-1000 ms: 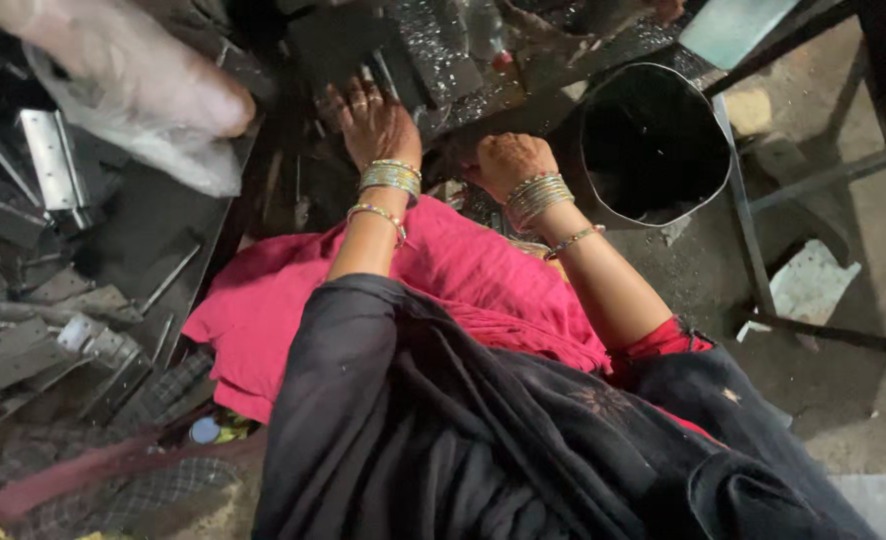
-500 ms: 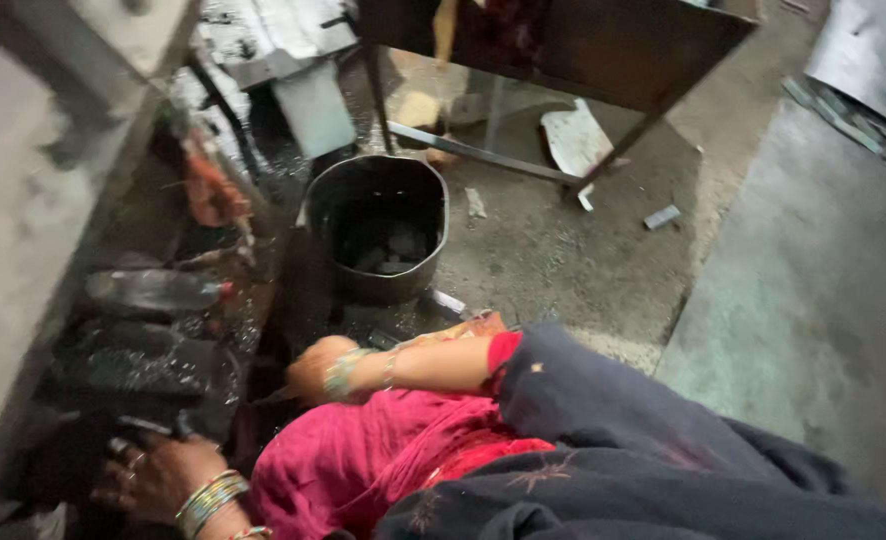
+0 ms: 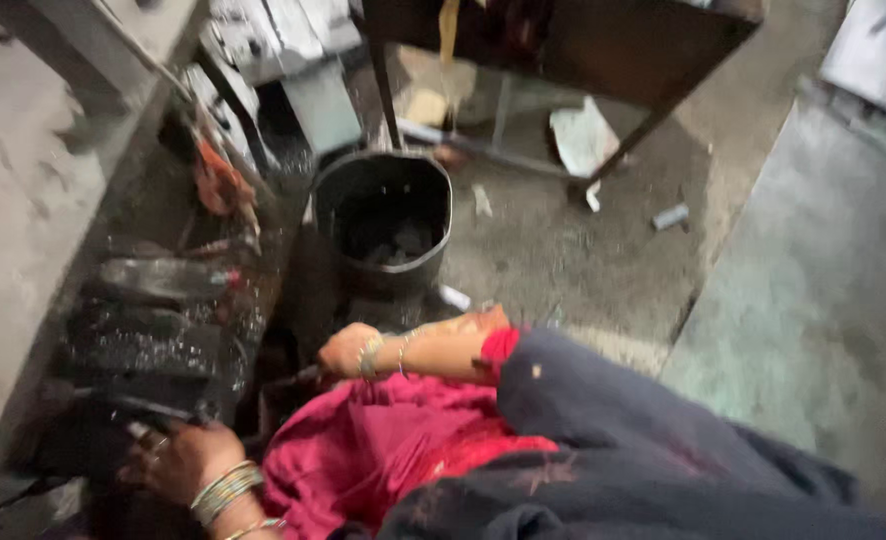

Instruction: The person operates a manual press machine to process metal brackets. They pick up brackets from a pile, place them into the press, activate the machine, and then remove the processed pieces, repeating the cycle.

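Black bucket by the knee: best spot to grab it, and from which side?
Judging from this view, take the bucket by its near rim, coming from above. It stands upright and open-topped, and no handle shows. Machinery crowds its left side; the right hand sits just below it, so that edge looks easiest to reach.

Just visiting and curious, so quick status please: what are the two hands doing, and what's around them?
Left hand low on the dark machine block, fingers blurred. Right hand closed, beside the pink cloth; contents hidden. Black bucket just beyond it.
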The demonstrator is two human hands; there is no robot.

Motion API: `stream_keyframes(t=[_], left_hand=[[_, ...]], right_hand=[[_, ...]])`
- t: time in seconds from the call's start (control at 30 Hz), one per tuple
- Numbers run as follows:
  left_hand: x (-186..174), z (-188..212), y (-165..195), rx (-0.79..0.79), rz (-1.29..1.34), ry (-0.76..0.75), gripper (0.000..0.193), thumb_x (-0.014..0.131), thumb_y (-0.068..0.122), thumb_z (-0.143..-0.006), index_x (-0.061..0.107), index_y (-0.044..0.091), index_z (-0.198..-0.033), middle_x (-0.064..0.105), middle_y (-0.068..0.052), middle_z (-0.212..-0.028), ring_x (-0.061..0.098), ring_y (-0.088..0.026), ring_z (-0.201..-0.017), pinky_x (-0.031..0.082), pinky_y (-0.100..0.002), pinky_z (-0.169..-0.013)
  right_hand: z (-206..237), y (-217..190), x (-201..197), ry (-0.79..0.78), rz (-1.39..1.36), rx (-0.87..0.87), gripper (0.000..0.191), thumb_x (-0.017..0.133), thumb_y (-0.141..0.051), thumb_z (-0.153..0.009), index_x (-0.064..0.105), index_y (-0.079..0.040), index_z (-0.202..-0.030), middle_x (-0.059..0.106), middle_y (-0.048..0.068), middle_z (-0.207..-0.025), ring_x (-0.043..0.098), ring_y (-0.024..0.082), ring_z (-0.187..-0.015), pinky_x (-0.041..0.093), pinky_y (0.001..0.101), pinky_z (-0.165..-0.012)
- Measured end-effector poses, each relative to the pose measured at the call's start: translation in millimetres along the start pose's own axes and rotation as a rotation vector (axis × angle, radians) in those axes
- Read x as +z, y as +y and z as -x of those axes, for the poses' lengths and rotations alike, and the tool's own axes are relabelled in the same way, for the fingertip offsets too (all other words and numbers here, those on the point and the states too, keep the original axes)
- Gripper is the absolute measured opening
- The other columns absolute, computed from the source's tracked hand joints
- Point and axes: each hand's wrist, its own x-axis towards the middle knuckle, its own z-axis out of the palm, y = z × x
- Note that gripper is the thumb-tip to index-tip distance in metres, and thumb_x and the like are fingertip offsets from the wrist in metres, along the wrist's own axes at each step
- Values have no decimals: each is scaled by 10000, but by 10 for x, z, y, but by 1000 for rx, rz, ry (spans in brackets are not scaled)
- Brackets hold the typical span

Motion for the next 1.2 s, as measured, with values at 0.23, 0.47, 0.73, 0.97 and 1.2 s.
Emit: stream_keyframes(t=[0.23, 0.47, 0.73, 0.97, 1.2], left_hand=[[-109, 182, 1, 25, 114, 60, 487, 600, 476, -1016, 732, 79, -1266, 477, -142, -1605, 400, -372, -1532, 124, -560, -1330], [-76, 109, 11, -32, 208, 79, 505, 597, 483, -1005, 722, 72, -1272, 444, -154, -1650, 375, -402, -1499, 163, -571, -1227], [118, 231, -88, 65, 82, 112, 531, 536, 538, -1081, 689, 93, -1327, 443, -158, -1652, 374, -378, -1576, 127, -571, -1332], [-126, 216, -57, 119, 218, 154, 908, 399, 852, -991, 627, 88, -1426, 455, -220, -1587, 382, -430, -1485, 115, -613, -1251], [-219, 204, -55, 103, 121, 116, 952, 449, 930, -893, 660, 148, -1394, 510, -232, -1582, 425, -447, -1468, 161, -601, -1253]], right_hand=[[-353, -760, -246, 317, 328, -246, 156, 699, -298, -817, 786, -169, -807, 774, 39, -841, 731, 248, -788, 577, 415, -622], [137, -328, -306, 33, 87, -23, 291, 711, -438, -830, 788, -172, -921, 777, 67, -897, 743, 272, -856, 589, 436, -677], [-51, -466, -134, 146, 231, -108, 356, 657, -506, -882, 805, -185, -926, 783, 53, -930, 766, 278, -893, 606, 433, -693], [-267, -1067, -488, 439, 260, -261, 258, 531, -271, -929, 738, -156, -825, 778, 53, -864, 769, 264, -834, 603, 430, -670], [-238, -1126, -593, 446, 246, -222, 219, 567, -265, -863, 752, -157, -818, 780, 71, -881, 768, 281, -858, 615, 437, -695]])
